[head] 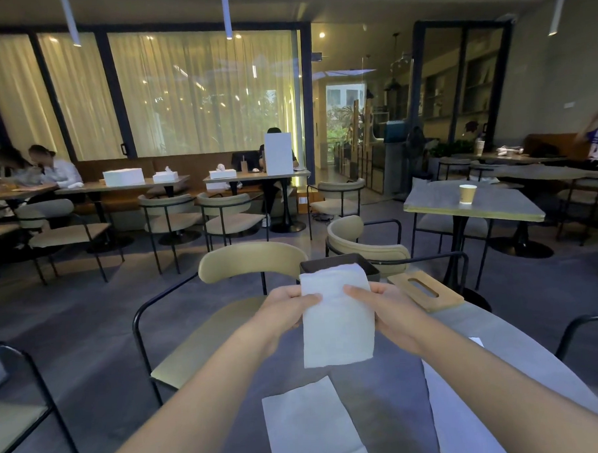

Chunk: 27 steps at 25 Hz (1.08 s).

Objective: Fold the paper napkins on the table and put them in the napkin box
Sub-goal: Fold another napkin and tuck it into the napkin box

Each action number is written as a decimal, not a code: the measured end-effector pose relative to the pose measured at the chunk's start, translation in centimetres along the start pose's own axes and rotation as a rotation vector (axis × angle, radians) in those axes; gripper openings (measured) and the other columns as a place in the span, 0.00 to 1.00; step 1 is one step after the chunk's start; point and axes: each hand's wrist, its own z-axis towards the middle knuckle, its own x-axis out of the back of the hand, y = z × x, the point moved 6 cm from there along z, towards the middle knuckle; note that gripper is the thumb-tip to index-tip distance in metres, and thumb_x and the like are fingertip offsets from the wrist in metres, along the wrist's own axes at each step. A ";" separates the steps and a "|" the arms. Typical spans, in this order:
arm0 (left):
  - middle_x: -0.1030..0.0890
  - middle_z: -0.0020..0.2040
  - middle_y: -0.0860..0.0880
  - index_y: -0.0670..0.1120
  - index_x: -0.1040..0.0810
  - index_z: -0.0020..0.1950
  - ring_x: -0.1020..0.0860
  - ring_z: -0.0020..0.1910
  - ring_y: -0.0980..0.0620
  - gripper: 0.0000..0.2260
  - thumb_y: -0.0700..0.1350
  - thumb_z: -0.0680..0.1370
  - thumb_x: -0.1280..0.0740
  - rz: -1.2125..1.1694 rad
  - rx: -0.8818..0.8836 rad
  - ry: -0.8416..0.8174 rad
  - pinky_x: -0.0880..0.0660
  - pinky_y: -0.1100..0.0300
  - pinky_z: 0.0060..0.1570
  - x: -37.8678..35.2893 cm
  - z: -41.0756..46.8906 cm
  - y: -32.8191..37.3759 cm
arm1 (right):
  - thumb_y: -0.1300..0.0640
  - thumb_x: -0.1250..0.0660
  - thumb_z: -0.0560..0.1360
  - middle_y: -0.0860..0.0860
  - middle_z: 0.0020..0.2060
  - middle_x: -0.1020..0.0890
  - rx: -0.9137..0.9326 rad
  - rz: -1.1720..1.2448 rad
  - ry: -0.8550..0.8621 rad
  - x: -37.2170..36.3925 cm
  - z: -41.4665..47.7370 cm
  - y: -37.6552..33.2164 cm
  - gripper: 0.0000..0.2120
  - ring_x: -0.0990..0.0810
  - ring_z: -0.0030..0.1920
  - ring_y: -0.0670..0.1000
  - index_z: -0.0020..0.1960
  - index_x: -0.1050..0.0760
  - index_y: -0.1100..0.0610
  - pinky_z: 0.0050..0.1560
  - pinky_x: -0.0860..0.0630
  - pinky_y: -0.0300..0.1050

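Note:
I hold a folded white napkin [337, 324] upright in the air with both hands. My left hand [287, 309] pinches its left edge and my right hand [383, 306] pinches its right edge. Right behind the napkin's top stands the dark napkin box [333, 260], open, at the far edge of the round grey table [394, 393]. Its wooden lid [425, 289] with a slot lies to the right of the box. Two flat unfolded napkins lie on the table near me, one in the middle [310, 428] and one to the right [460, 414].
Beige chairs with black frames stand beyond the table [251, 262] and to its left [24, 409]. A square table with a paper cup [467, 194] is at the right. People sit at tables along the far wall.

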 end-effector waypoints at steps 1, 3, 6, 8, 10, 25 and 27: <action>0.14 0.47 0.47 0.42 0.14 0.56 0.22 0.47 0.48 0.10 0.46 0.79 0.30 -0.034 -0.021 0.006 0.30 0.57 0.49 0.1 0.0 0.2 | 0.56 0.29 0.81 0.58 0.58 0.12 -0.004 0.002 -0.014 0.0 -0.1 0.0 0.16 0.14 0.61 0.60 0.65 0.19 0.63 0.62 0.18 0.55; 0.15 0.49 0.42 0.42 0.15 0.57 0.23 0.48 0.47 0.09 0.43 0.80 0.31 -0.074 -0.044 0.010 0.30 0.52 0.51 0.1 -0.1 0.6 | 0.58 0.31 0.82 0.57 0.59 0.12 0.022 -0.006 -0.029 0.3 -0.4 -0.5 0.14 0.14 0.61 0.58 0.66 0.19 0.61 0.62 0.18 0.52; 0.13 0.58 0.40 0.47 0.15 0.60 0.19 0.51 0.47 0.10 0.39 0.82 0.33 -0.147 -0.070 -0.041 0.23 0.51 0.58 -0.3 -0.4 1.2 | 0.61 0.32 0.82 0.56 0.58 0.11 0.100 0.002 -0.044 0.9 -0.8 -1.6 0.13 0.13 0.60 0.57 0.65 0.18 0.60 0.59 0.18 0.49; 0.12 0.57 0.42 0.49 0.15 0.60 0.18 0.51 0.48 0.12 0.38 0.82 0.34 -0.185 -0.116 -0.075 0.22 0.54 0.55 -0.6 -0.6 1.8 | 0.62 0.32 0.82 0.55 0.57 0.11 0.130 0.000 -0.068 1.1 -0.7 -2.1 0.12 0.12 0.58 0.56 0.64 0.17 0.58 0.57 0.18 0.48; 0.12 0.50 0.46 0.48 0.14 0.55 0.19 0.46 0.48 0.11 0.36 0.80 0.33 -0.181 -0.165 -0.087 0.24 0.57 0.46 -0.8 -0.8 2.4 | 0.63 0.32 0.81 0.54 0.56 0.11 0.155 -0.019 -0.097 1.0 -0.7 -2.5 0.12 0.12 0.56 0.55 0.63 0.17 0.60 0.55 0.18 0.47; 0.18 0.46 0.42 0.43 0.18 0.47 0.22 0.44 0.47 0.09 0.40 0.77 0.38 -0.166 -0.173 0.171 0.28 0.54 0.44 0.0 1.0 3.0 | 0.56 0.26 0.77 0.68 0.56 0.17 0.253 -0.367 0.060 2.2 0.8 -3.2 0.05 0.20 0.46 0.58 0.48 0.11 0.49 0.53 0.23 0.50; 0.22 0.44 0.44 0.44 0.17 0.51 0.25 0.43 0.50 0.06 0.43 0.79 0.33 -0.002 -0.237 0.164 0.30 0.57 0.45 -0.1 1.7 3.1 | 0.54 0.26 0.77 0.71 0.57 0.19 0.276 -0.390 0.096 3.0 2.4 -3.3 0.06 0.21 0.46 0.59 0.47 0.11 0.46 0.53 0.24 0.53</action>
